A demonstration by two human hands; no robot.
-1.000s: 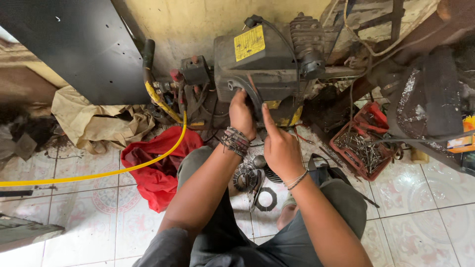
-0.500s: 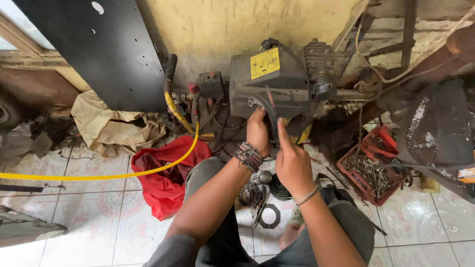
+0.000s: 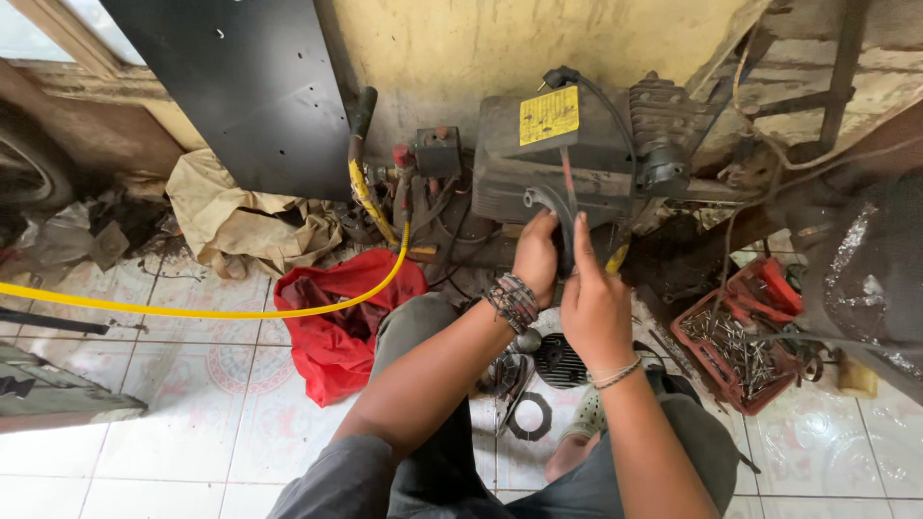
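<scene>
Belt (image 3: 556,213), dark and thin, curves like a loop down the front of the grey machine (image 3: 577,154), right at your fingertips. The machine is dusty and has a yellow sticker up past your fingers. It sits on the floor against the wall.

Your left hand (image 3: 536,255) is curled shut on the belt's lower end, with the thumb tucked under. Your right hand (image 3: 591,298) is just beside it, fingers straight and pressed together, flat against the belt's side. You wear bead bands on the left wrist and a thin one on the right.

Your hands cover the bottom of the belt, so you cannot see where it ends. The machine's lower part is dark and hard to make out. Its right side is lost in a jumble of rusty metal.

Out past your right hand's little finger sits a red tray (image 3: 735,341), full of nails and small metal bits. Near your wrists, small black round parts (image 3: 560,360) lie on the tiles. Off past your left thumb lie a red cloth (image 3: 332,332) and a yellow hose (image 3: 240,312).
</scene>
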